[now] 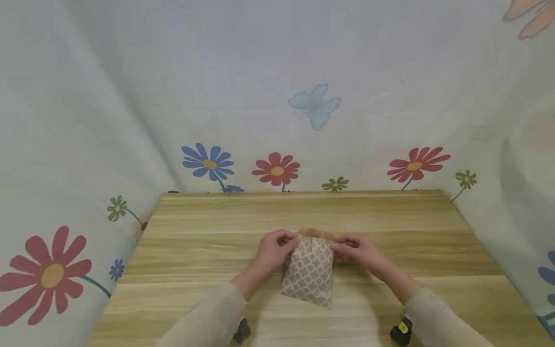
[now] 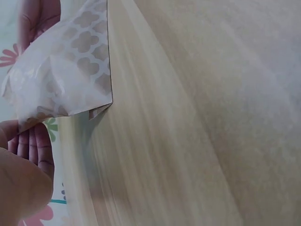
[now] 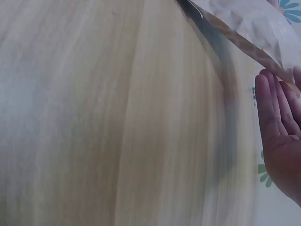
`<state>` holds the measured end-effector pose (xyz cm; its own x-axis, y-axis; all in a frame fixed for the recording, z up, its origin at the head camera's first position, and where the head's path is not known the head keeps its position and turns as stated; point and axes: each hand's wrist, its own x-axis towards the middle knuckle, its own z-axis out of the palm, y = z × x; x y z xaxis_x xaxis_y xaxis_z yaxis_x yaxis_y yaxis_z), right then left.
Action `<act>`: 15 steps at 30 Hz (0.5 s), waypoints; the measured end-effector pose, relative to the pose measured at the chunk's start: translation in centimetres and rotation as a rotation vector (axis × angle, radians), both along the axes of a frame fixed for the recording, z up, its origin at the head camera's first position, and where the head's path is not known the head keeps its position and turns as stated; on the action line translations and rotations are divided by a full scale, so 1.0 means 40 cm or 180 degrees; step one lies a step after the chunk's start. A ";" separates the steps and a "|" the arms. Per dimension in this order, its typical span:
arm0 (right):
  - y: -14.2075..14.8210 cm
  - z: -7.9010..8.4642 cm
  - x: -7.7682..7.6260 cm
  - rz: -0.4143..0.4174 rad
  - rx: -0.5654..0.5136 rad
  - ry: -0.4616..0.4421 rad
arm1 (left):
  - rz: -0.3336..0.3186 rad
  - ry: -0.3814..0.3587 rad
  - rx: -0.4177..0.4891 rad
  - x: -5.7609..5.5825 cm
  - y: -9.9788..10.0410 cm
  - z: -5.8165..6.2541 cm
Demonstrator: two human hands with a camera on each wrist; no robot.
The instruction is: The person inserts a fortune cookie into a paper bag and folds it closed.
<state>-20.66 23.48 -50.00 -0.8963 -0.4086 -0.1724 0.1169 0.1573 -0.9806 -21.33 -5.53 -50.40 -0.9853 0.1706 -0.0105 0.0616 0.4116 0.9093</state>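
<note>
The left grip (image 1: 274,249) pinches the left upper corner of a patterned paper bag (image 1: 309,272), thumb on the near face and fingers curled behind; the right grip (image 1: 359,249) pinches the opposite upper corner the same way. Nearest, at the bottom of the head view, two pale sleeves (image 1: 442,318) reach in from the lower left and lower right. A dark device (image 1: 243,331) sits by the left cuff, and a black one with a yellow label (image 1: 401,332) by the right.

The bag is just below and right of the frame's centre, held between the hands, its lower edge slanting down to the right. It is tan with a white lattice, and a plain brown strip (image 1: 318,233) shows along its top. In the left wrist view it fills the upper left; in the right wrist view it cuts across the upper right corner, bulging slightly.

Around and beyond it spreads the wood-grained surface (image 1: 195,241). Behind that, across the upper frame, hangs a pale backdrop (image 1: 243,62) with red, blue and green flowers along its lower part and a light blue butterfly (image 1: 315,107) above them.
</note>
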 end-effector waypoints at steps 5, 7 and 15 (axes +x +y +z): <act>-0.019 -0.005 0.001 -0.0153 -0.0058 0.0040 | 0.0068 -0.0012 0.0055 0.007 0.001 -0.003; -0.023 -0.008 0.001 -0.0200 -0.0055 0.0075 | 0.0100 -0.0011 0.0091 0.009 0.001 -0.004; -0.027 -0.020 0.004 -0.0449 -0.0019 0.0267 | 0.0199 -0.0066 0.0139 0.012 -0.011 -0.013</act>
